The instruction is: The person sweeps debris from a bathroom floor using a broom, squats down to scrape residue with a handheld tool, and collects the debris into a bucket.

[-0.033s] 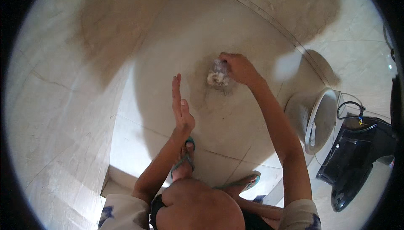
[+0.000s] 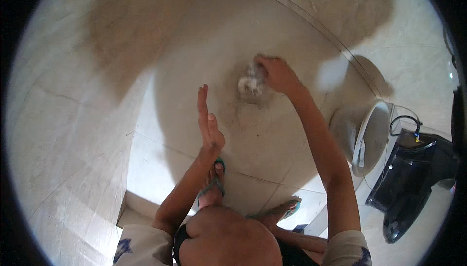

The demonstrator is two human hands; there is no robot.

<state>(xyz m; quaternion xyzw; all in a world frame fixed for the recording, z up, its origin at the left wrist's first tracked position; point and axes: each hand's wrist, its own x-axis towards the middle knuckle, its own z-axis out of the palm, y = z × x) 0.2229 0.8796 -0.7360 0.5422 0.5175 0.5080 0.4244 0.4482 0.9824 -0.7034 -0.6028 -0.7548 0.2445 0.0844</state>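
At the frame's upper centre the right hand (image 2: 281, 77) clamps a blurred whitish wad (image 2: 249, 85), while left of centre the left hand (image 2: 212, 134) stretches out unclenched.

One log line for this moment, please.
right hand: holding blurred whitish wad, contact with floor unclear | left hand: open, empty | nearby: pale bucket, glossy black object

wad (image 2: 250, 86) | white and grey, blurred | crumpled, bunched | at a dark smudge (image 2: 249, 106) on beige tile (image 2: 287, 137)
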